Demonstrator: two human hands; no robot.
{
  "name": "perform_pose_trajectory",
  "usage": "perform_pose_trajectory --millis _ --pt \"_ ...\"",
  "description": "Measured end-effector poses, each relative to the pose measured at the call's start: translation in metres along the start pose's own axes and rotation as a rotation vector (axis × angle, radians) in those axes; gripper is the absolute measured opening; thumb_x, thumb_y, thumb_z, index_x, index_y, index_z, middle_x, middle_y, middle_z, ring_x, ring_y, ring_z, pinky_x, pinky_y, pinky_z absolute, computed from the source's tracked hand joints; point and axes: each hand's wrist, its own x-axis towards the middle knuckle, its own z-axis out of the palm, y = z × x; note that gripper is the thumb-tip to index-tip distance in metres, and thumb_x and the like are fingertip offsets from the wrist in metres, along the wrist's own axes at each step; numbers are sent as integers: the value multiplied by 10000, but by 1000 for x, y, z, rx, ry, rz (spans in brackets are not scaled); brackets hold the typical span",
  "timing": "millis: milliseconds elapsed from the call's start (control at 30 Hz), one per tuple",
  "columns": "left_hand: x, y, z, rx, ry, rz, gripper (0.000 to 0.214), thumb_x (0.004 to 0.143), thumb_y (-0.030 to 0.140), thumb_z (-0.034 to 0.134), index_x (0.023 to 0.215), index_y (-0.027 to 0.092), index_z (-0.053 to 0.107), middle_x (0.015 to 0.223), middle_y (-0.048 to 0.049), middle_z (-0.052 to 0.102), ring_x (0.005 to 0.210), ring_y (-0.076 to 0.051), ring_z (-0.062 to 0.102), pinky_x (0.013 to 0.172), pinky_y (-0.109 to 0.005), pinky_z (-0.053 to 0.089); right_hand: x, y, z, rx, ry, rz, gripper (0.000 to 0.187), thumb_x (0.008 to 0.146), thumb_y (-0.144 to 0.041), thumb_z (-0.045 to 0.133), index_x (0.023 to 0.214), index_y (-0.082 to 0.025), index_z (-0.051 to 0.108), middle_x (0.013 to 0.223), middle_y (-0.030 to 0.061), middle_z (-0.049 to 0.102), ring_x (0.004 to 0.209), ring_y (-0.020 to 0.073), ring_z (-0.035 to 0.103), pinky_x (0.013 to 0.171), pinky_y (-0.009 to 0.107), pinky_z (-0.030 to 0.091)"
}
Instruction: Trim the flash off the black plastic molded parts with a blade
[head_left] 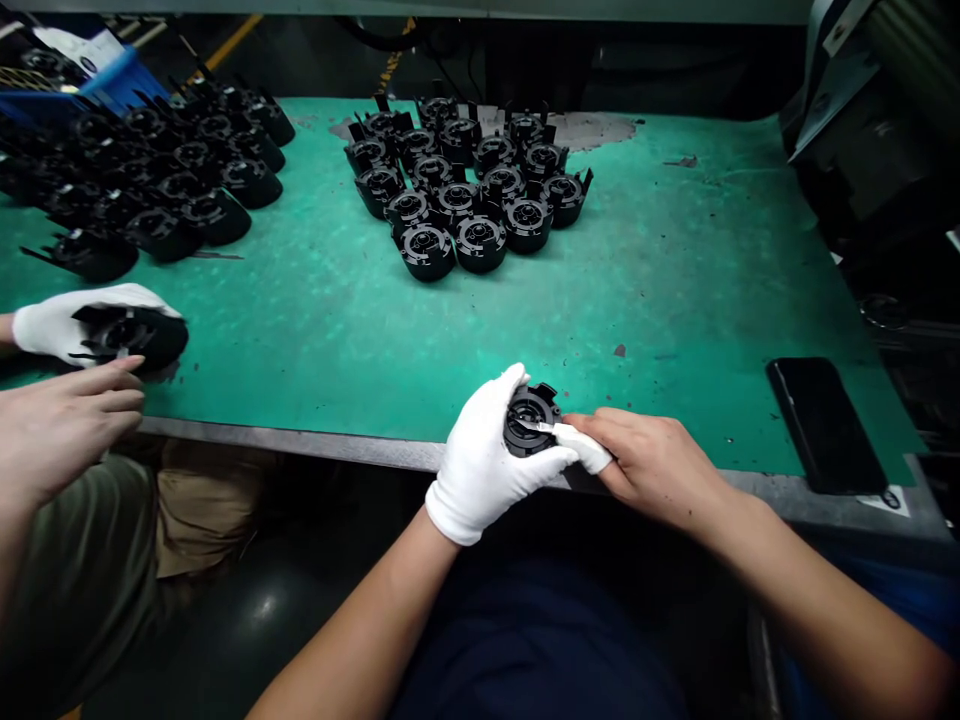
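- So the left hand (480, 470), in a white fabric glove, is wrapped around a round black plastic part with rings and little tabs (529, 406), fingers on one side and thumb on the other.
- That part is right at the near edge of the green-topped counter (675, 300), in front of the person, ringed side facing up.
- Right hand (652, 455) is mostly bare, with a white cover on one digit. It's pinching a thin, pale, pointed tool (538, 427), tip over the middle of the part. Can't tell if it's actually touching.
- Both hands are close together, right at the part.
- Farther back there's a bunch of black cup-shaped plastic parts (480, 240) packed together, some with upright tabs.
- Bigger pile of similar black parts (216, 215) over on the left, near a blue plastic bin (124, 80).
- Co-worker on the left has a white-gloved hand (45, 325) around another black part (161, 335), with a bare hand (60, 425) reaching to it.
- Black phone (829, 425) lies near the right end, partly over a white tag (896, 505).
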Motion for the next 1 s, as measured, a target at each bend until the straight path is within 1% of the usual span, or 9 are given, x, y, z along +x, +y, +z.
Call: perform_pose_trajectory --millis 267,467,567,700,800,900,1000 --pt "0 0 0 4 -3 2 976 706 646 781 1470 190 379 1411 -165 567 1291 -331 574 1114 -495 473 0 2 2 40 24 -11 407 944 -194 436 1299 -237 631 970 43 718 844 181 673 703 275 467" --pt "1 2 -1 3 7 17 962 718 636 778 1469 186 379 1410 -164 569 1294 -327 572 1121 -491 468 1 2 0 10 -17 -9 403 951 -221 443 1309 -259 624 965 35 716 857 185 672 693 274 462" --pt "0 1 0 -4 7 15 965 717 629 783 1469 182 378 1405 -166 572 1289 -326 576 1119 -487 471 2 -1 -2 -32 -17 21 414 939 -218 456 1314 -268 623 978 25 714 861 193 678 687 286 465" --pt "0 0 2 -12 21 6 964 707 637 785 1461 182 392 1396 -167 579 1284 -332 580 1113 -492 474 4 -6 -4 -102 -7 110 425 939 -220 460 1332 -265 615 1018 29 718 890 207 686 688 297 475" --pt "-1 -1 4 -21 46 6 973 691 648 791 1452 180 405 1388 -168 585 1277 -332 586 1108 -488 479 5 -7 -9 -115 -8 135 416 950 -228 453 1332 -262 615 1056 33 724 923 216 688 716 303 487" --pt "-2 -1 5 -24 45 9 1003 679 656 795 1464 180 391 1389 -163 587 1275 -329 589 1107 -483 479 1 -6 -17 -85 -23 97 399 957 -242 452 1316 -271 622 1104 27 730 947 210 690 767 302 493" --pt "-3 -1 5 -13 34 4 1012 682 662 788 1473 181 380 1398 -159 581 1284 -324 582 1115 -479 472 -1 -7 -25 -115 -60 80 387 956 -265 458 1304 -302 625 1132 9 732 946 213 696 736 305 485"
